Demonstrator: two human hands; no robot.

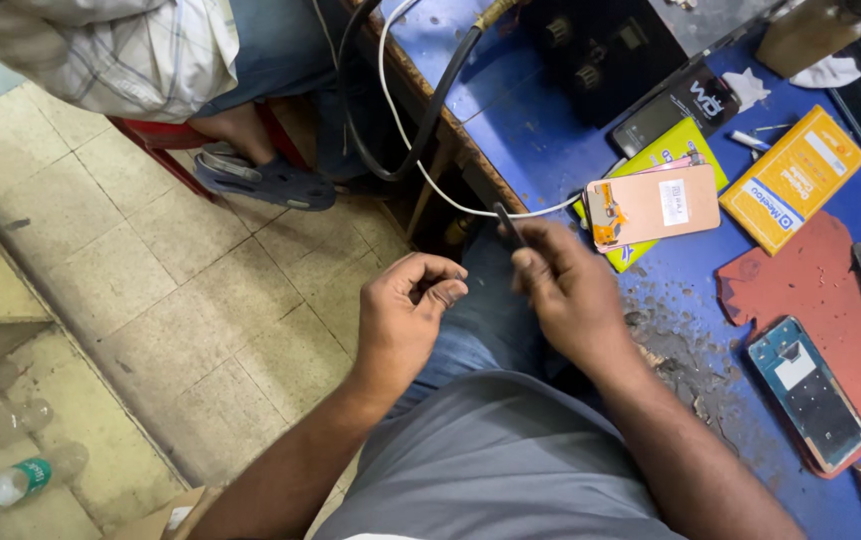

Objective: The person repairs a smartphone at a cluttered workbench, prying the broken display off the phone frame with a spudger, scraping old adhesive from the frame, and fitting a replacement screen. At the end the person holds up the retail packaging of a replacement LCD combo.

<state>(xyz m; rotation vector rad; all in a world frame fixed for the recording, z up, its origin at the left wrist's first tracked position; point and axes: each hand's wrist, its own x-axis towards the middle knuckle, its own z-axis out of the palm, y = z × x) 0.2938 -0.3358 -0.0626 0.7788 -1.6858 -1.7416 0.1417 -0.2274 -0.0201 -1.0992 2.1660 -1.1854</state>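
The right hand pinches a thin dark tool in a narrow grip, its tip pointing to 11 o'clock, just off the worktop edge and beside the white cable hanging over it. The left hand sits at 9 o'clock of the right, fingers curled in; whether it holds anything I cannot tell. Both hover over the person's lap, clear of the worn worktop rim. At 2 o'clock lies a copper-backed phone screen; at 4 o'clock, an opened phone on a red mat. Tiled floor opens at 9 o'clock.
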